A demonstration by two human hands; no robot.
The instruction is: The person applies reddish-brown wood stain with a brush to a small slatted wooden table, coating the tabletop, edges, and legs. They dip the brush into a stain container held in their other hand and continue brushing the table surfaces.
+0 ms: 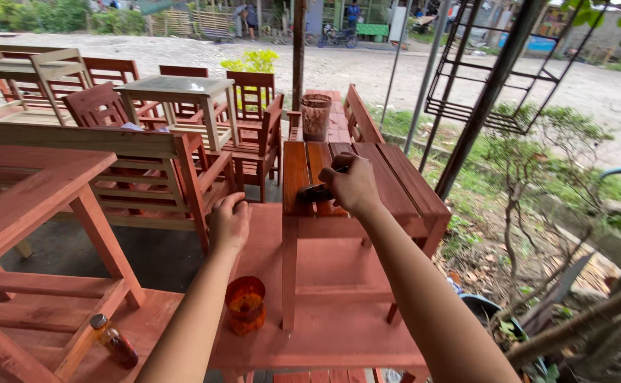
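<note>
A small reddish-brown wooden stool (396, 186) with a slatted top stands on a flat red wooden surface (325, 333). My right hand (354, 183) grips a dark paintbrush (317, 192) and presses its bristles on the stool's left slats. My left hand (229, 221) rests with curled fingers on the far left edge of the red surface, holding nothing. An orange translucent cup (246, 304) with dark liquid sits on the surface below my left hand. A small bottle (114, 341) of brown liquid lies at the lower left.
Stained wooden chairs (257, 135), benches (112, 170) and an unpainted table (179, 89) crowd the left and middle. A woven bucket (315, 115) sits on a bench behind the stool. A dark metal rack (495, 71) leans at right, with shrubs (537, 163) and grass.
</note>
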